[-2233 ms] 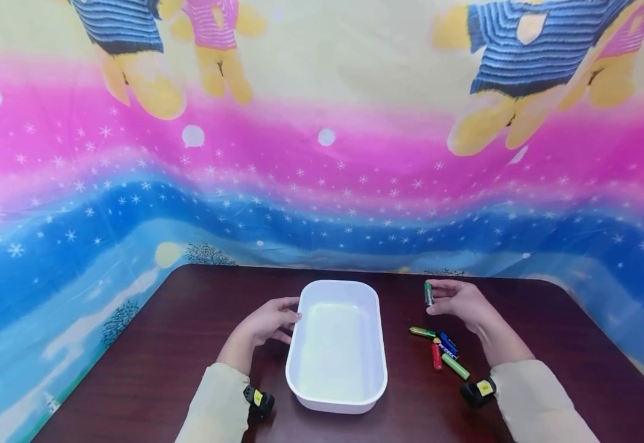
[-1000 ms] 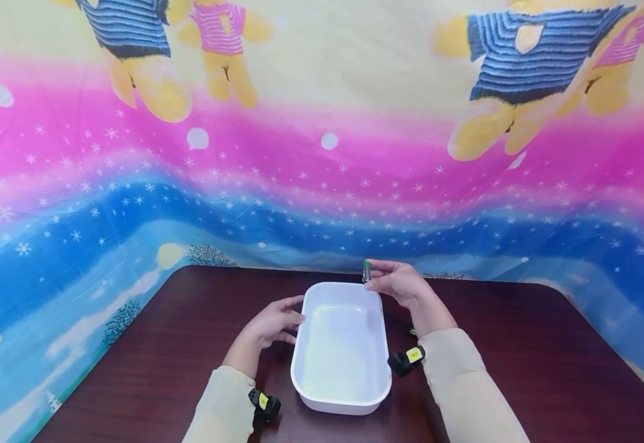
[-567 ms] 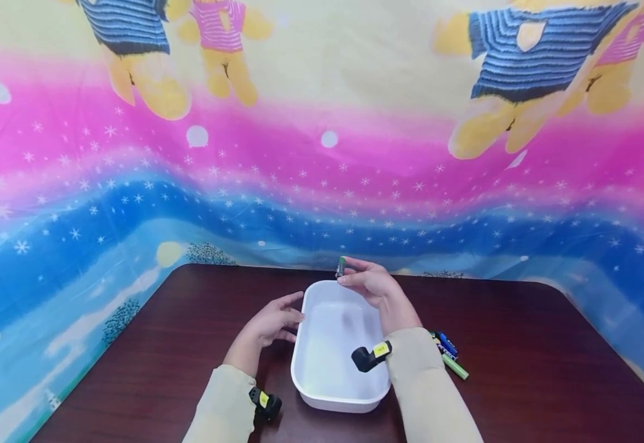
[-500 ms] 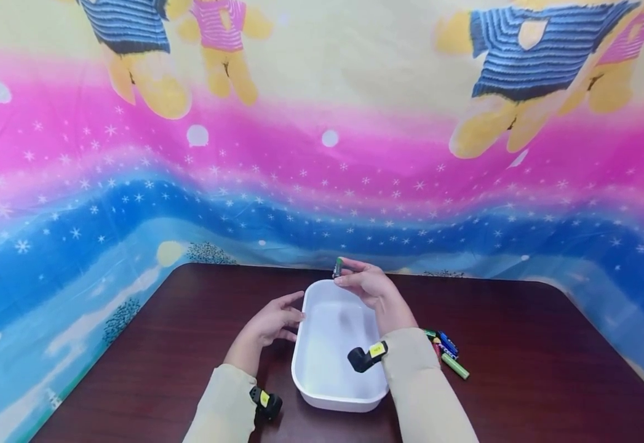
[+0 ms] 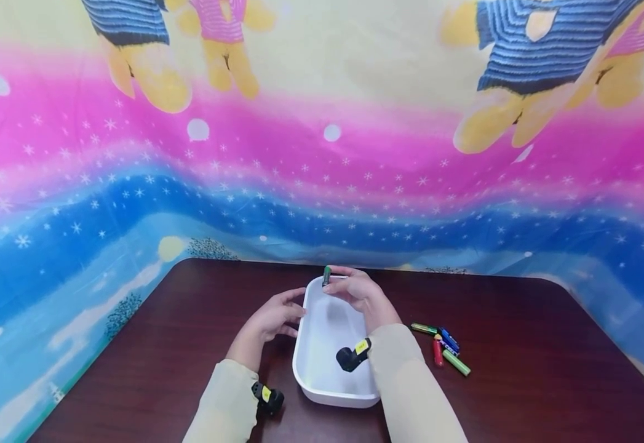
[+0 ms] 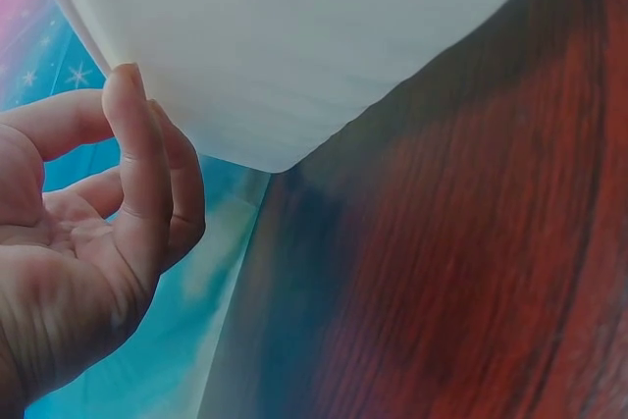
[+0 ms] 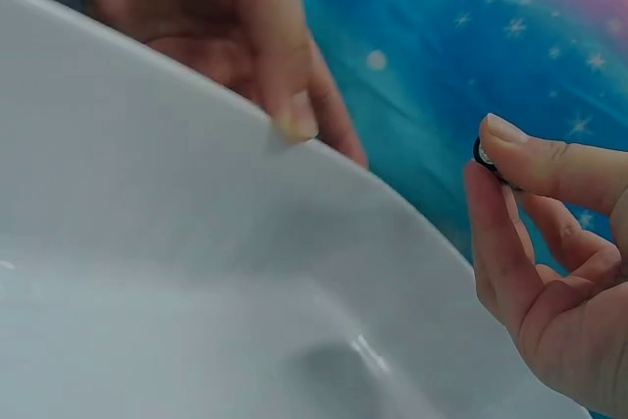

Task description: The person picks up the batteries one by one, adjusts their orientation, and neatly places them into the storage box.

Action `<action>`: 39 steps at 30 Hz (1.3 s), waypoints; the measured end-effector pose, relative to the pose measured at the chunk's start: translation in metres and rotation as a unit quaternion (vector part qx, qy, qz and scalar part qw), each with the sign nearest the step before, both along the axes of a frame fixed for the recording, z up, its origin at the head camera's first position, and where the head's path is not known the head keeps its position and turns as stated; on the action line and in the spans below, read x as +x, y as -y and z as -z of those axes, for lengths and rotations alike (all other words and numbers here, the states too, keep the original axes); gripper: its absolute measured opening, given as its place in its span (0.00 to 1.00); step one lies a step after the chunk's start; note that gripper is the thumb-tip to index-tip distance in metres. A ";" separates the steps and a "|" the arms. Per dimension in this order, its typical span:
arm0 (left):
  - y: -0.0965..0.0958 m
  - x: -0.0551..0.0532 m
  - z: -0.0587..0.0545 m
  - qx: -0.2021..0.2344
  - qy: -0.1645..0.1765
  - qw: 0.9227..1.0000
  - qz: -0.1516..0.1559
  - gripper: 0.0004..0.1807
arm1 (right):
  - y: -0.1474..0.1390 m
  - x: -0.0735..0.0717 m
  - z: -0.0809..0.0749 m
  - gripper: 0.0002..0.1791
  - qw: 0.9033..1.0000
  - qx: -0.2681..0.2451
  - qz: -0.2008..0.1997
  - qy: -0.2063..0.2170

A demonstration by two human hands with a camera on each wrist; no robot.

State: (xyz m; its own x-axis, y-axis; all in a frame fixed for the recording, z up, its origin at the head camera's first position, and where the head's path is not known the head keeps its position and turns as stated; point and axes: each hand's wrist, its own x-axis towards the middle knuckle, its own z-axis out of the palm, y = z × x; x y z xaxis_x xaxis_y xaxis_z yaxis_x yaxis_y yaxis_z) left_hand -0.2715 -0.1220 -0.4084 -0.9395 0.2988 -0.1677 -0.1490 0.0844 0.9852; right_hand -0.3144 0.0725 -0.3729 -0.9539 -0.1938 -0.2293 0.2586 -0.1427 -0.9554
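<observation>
Your right hand point(image 5: 357, 294) pinches a dark green battery point(image 5: 326, 277), roughly upright, between thumb and fingers near the centre of the frame, where it overlaps the far rim of the white tray point(image 5: 319, 354); I cannot tell whether it hangs over the inside or just beyond the edge, so if the pinch loosens there, it could strike the rim and roll onto the surface point(image 5: 532, 363); only one end of it shows in the right wrist view, and a hold with the fingertips alone may slip or twist if the pressure is off centre; your left hand point(image 5: 274, 315), left of centre, has its fingers parted and loosely curved, touching the tray's left side without a visible grip, so a bump from your right wrist or the black camera point(image 5: 348, 359) on it could slide or turn the tray; in the lower right of the frame a green-and-gold battery point(image 5: 424, 329), a blue battery point(image 5: 449, 338), a red battery point(image 5: 438, 353) and a light green battery point(image 5: 457, 363) lie close together; being round, they may roll apart if your right sleeve point(image 5: 410, 375) brushes them.
</observation>
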 end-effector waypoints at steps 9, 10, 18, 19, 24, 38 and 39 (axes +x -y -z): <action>0.001 0.000 -0.002 -0.002 0.003 1.000 -0.003 0.33 | 0.013 -0.004 0.023 0.31 0.993 0.104 -0.020 0.055; 0.001 0.000 -0.002 0.000 0.004 1.000 -0.002 0.33 | 0.014 -0.005 0.025 0.31 0.992 0.113 -0.021 0.058; 0.001 -0.001 -0.001 0.010 0.002 1.000 -0.003 0.33 | 0.018 -0.004 0.037 0.27 0.986 0.151 -0.021 0.070; 0.001 -0.001 0.000 0.011 0.002 1.000 -0.005 0.33 | 0.018 -0.003 0.037 0.27 0.985 0.154 -0.023 0.069; 0.002 -0.001 0.000 0.011 0.002 1.000 -0.008 0.33 | 0.022 0.000 0.040 0.27 0.982 0.176 -0.034 0.059; 0.003 -0.001 -0.001 -0.016 0.003 1.000 -0.016 0.32 | 0.027 0.005 0.041 0.27 0.953 0.298 -0.059 -0.005; 0.003 0.000 -0.001 -0.017 0.001 1.000 -0.015 0.32 | 0.027 0.005 0.041 0.27 0.952 0.301 -0.060 -0.008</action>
State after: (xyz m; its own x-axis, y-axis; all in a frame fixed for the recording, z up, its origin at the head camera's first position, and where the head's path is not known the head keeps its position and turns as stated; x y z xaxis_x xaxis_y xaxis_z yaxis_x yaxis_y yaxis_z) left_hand -0.2720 -0.1246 -0.4073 -0.9473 0.2650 -0.1800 -0.1547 0.1136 0.9814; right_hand -0.3089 0.0457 -0.4140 -0.9374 -0.1403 -0.3188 0.2227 0.4622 -0.8584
